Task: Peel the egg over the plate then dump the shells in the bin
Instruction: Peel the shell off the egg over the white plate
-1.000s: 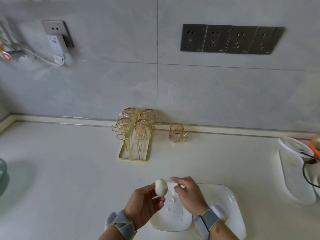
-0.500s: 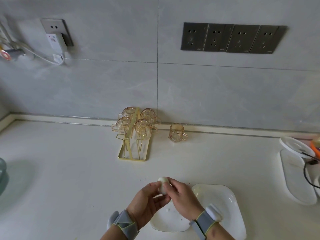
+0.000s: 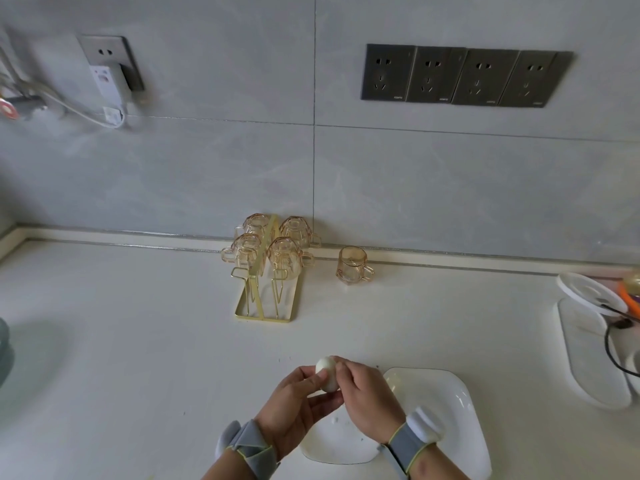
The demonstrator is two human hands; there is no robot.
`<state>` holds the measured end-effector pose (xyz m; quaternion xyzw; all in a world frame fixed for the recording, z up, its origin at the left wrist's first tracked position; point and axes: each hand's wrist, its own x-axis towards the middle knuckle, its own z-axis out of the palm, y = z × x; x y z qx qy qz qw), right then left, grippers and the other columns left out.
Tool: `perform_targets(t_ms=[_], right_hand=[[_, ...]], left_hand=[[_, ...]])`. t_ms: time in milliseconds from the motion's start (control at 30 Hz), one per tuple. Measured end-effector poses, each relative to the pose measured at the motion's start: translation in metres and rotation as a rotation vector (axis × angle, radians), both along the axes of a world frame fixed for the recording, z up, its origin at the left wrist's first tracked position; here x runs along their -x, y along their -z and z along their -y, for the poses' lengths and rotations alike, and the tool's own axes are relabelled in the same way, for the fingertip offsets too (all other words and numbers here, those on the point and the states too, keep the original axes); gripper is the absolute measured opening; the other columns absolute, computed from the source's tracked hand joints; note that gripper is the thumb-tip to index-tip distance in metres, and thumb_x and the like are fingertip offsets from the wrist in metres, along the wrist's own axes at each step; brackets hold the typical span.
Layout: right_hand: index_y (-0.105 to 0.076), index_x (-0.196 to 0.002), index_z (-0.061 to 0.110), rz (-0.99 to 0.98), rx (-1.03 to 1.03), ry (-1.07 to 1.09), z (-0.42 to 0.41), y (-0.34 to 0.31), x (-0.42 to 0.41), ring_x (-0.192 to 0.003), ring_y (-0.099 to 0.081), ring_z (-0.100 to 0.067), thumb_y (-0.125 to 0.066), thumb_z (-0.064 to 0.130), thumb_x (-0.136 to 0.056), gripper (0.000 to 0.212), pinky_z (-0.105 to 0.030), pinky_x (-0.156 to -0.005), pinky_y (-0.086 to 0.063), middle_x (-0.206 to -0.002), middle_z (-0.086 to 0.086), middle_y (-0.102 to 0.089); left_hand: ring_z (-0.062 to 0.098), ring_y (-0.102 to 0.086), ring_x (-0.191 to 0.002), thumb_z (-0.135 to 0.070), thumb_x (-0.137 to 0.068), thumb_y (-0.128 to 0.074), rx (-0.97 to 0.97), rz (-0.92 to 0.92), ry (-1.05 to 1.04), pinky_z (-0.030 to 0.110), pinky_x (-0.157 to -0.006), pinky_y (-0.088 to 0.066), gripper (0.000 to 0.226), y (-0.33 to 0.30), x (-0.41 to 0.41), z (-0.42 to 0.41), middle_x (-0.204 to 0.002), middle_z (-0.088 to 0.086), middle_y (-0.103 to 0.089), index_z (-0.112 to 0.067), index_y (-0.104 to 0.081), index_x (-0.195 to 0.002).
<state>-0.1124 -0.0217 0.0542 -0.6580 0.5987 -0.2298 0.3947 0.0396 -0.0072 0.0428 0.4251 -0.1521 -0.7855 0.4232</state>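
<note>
A white egg is held upright between both hands, just above the left edge of a white square plate. My left hand grips the egg from the left and below. My right hand has its curled fingertips on the egg's right side. A few small white shell bits lie on the plate beneath my hands. No bin is in view.
A gold rack with amber glass cups stands at the back of the white counter, one loose amber cup to its right. At the right edge lie a white board, a white dish and a black cable.
My right hand moved from just right of the egg onto it. Both hands and the egg shifted slightly left, toward the plate's left edge.
</note>
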Motion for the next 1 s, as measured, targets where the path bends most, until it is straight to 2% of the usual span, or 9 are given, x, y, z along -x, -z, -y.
perform_targets(t_ms=[133,267,400,500,600,767,867,933,1000], right_hand=[[-0.056,-0.136,0.017,-0.111,0.052,-0.085,0.0001,-0.0009,0.0000,-0.121,-0.061,-0.014,-0.035,0.029,-0.102,0.042,-0.029,-0.106,-0.047,-0.130,-0.001,-0.068],[-0.049,-0.142,0.017,-0.215,0.087,-0.176,0.0030,-0.0025,0.0004,-0.123,-0.059,-0.017,-0.031,0.033,-0.101,0.048,-0.030,-0.107,-0.045,-0.134,-0.003,-0.065],[-0.047,-0.144,0.015,-0.243,0.088,-0.215,0.0043,-0.0021,0.0023,-0.122,-0.060,-0.020,-0.030,0.031,-0.102,0.048,-0.030,-0.105,-0.046,-0.132,-0.007,-0.066],[-0.047,-0.144,0.014,-0.218,0.065,-0.224,0.0041,-0.0029,0.0036,-0.124,-0.059,-0.019,-0.031,0.030,-0.102,0.047,-0.029,-0.107,-0.044,-0.134,-0.007,-0.065],[-0.049,-0.143,0.015,-0.200,0.062,-0.219,0.0036,-0.0033,0.0041,-0.122,-0.060,-0.018,-0.031,0.029,-0.103,0.046,-0.028,-0.106,-0.045,-0.132,-0.007,-0.066],[-0.057,-0.131,0.019,-0.165,0.068,-0.199,0.0024,-0.0029,0.0038,-0.100,-0.067,-0.017,-0.032,0.028,-0.102,0.039,-0.030,-0.091,-0.051,-0.109,-0.003,-0.074],[-0.064,-0.115,0.020,-0.099,0.044,-0.155,0.0010,-0.0025,0.0033,-0.083,-0.067,-0.016,-0.033,0.026,-0.104,0.034,-0.032,-0.081,-0.054,-0.091,-0.002,-0.074],[-0.066,-0.105,0.020,-0.069,0.017,-0.110,0.0004,-0.0007,0.0042,-0.064,-0.060,-0.010,-0.034,0.025,-0.104,0.032,-0.031,-0.072,-0.052,-0.071,0.003,-0.066],[-0.065,-0.099,0.016,-0.077,0.010,-0.085,0.0009,0.0017,0.0051,-0.056,-0.053,-0.006,-0.035,0.024,-0.103,0.031,-0.031,-0.068,-0.050,-0.062,0.006,-0.058]], left_hand=[[0.039,-0.069,-0.093,-0.013,-0.075,-0.077,0.013,0.030,0.035,0.041,-0.082,-0.060,0.058,0.0009,0.0004,-0.0003,-0.099,0.026,-0.066,0.013,-0.053,-0.121],[0.038,-0.067,-0.092,-0.012,-0.076,-0.074,0.013,0.035,0.027,0.043,-0.086,-0.060,0.060,0.0011,0.0006,-0.0007,-0.102,0.029,-0.064,0.017,-0.050,-0.123],[0.037,-0.067,-0.089,-0.012,-0.076,-0.073,0.011,0.040,0.013,0.041,-0.083,-0.061,0.056,0.0013,0.0012,-0.0005,-0.098,0.027,-0.065,0.014,-0.052,-0.120],[0.035,-0.068,-0.085,-0.013,-0.075,-0.073,0.006,0.044,0.017,0.036,-0.073,-0.061,0.047,0.0006,0.0002,-0.0015,-0.096,0.026,-0.066,0.009,-0.057,-0.113],[0.035,-0.068,-0.084,-0.014,-0.075,-0.072,-0.007,0.042,0.015,0.036,-0.074,-0.061,0.045,0.0002,-0.0010,-0.0011,-0.096,0.025,-0.066,0.009,-0.058,-0.111],[0.030,-0.071,-0.078,-0.015,-0.088,-0.064,-0.032,0.036,0.003,0.034,-0.074,-0.062,0.051,0.0023,-0.0046,0.0000,-0.100,0.025,-0.064,0.018,-0.049,-0.125],[0.031,-0.072,-0.080,-0.017,-0.085,-0.065,-0.032,0.036,0.006,0.034,-0.074,-0.062,0.055,0.0021,-0.0048,0.0004,-0.100,0.025,-0.065,0.018,-0.050,-0.124],[0.032,-0.071,-0.081,-0.017,-0.085,-0.066,-0.036,0.032,0.010,0.034,-0.073,-0.062,0.055,0.0022,-0.0042,0.0001,-0.098,0.025,-0.066,0.018,-0.050,-0.124],[0.033,-0.071,-0.082,-0.017,-0.088,-0.064,-0.043,0.022,0.011,0.035,-0.075,-0.062,0.052,0.0023,-0.0044,-0.0003,-0.100,0.026,-0.067,0.017,-0.051,-0.124]])
